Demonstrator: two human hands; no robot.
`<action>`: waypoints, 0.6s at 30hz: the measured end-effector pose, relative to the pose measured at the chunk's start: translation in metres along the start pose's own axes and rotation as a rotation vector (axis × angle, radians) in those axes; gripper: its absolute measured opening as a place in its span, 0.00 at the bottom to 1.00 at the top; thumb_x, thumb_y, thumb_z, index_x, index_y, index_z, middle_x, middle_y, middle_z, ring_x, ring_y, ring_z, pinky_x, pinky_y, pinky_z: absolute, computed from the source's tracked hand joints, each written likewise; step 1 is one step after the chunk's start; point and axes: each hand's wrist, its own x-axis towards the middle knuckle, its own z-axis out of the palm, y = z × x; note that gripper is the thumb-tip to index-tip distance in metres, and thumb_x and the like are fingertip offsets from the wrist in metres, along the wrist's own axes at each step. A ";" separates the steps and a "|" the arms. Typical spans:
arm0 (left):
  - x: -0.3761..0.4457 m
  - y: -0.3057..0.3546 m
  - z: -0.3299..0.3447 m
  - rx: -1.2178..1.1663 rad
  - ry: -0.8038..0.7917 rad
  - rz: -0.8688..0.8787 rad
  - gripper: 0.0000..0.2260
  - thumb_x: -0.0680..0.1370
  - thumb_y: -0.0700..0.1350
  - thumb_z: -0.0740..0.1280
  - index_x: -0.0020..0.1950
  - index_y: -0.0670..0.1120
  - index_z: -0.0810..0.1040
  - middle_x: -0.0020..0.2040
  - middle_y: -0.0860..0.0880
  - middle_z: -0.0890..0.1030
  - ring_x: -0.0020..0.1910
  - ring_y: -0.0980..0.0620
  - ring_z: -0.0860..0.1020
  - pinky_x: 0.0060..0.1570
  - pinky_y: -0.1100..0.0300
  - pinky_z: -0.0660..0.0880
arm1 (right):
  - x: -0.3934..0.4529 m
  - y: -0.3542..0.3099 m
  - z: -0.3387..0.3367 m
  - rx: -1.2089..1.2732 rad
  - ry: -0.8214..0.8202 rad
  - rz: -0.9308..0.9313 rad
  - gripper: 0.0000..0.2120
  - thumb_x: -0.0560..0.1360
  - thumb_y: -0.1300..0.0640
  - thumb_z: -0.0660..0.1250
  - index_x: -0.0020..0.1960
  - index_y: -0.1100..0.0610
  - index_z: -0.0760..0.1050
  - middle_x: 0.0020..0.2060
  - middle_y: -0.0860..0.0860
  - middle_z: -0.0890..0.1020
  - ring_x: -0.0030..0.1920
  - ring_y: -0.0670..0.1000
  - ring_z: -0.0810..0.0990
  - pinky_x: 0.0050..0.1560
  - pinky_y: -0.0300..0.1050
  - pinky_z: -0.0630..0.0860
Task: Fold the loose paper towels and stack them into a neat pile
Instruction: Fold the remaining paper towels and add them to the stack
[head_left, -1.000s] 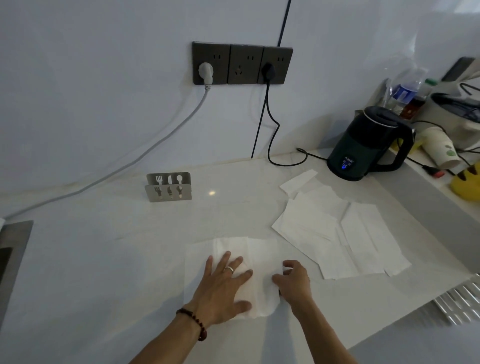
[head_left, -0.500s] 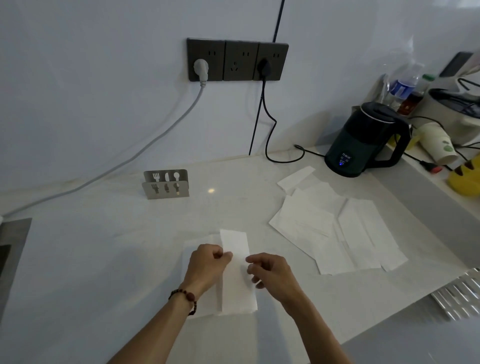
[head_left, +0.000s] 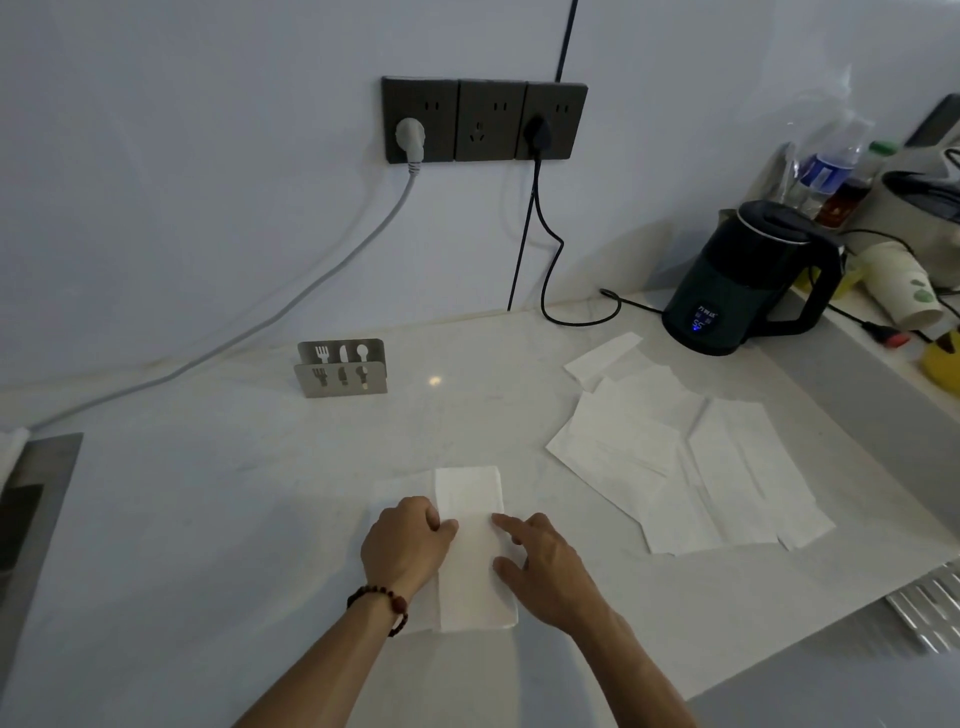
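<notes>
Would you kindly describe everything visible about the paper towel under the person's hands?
The paper towel is thin white paper, folded into a narrow upright strip lying flat on the pale counter, with a fainter layer showing at its left. The left hand grips its left edge; the right hand presses its right edge with straight fingers.
</notes>
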 end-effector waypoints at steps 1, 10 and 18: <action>-0.001 0.000 0.000 0.016 0.034 0.024 0.09 0.75 0.54 0.68 0.41 0.49 0.74 0.38 0.55 0.78 0.37 0.55 0.77 0.34 0.60 0.73 | 0.001 0.000 0.001 -0.002 -0.005 -0.001 0.24 0.79 0.46 0.60 0.74 0.44 0.62 0.61 0.47 0.71 0.59 0.50 0.75 0.61 0.43 0.73; -0.006 -0.010 0.003 0.392 -0.203 0.556 0.24 0.83 0.53 0.56 0.78 0.50 0.58 0.79 0.52 0.54 0.79 0.53 0.47 0.75 0.55 0.40 | 0.009 0.007 0.009 -0.025 -0.005 -0.008 0.26 0.78 0.44 0.61 0.74 0.43 0.60 0.60 0.46 0.71 0.57 0.50 0.76 0.59 0.43 0.75; 0.002 0.007 0.000 0.492 -0.153 0.595 0.21 0.82 0.53 0.56 0.75 0.51 0.64 0.76 0.49 0.63 0.77 0.51 0.56 0.76 0.51 0.45 | 0.014 0.018 -0.004 0.014 0.098 0.005 0.20 0.80 0.47 0.59 0.71 0.45 0.67 0.58 0.46 0.75 0.55 0.47 0.77 0.55 0.38 0.73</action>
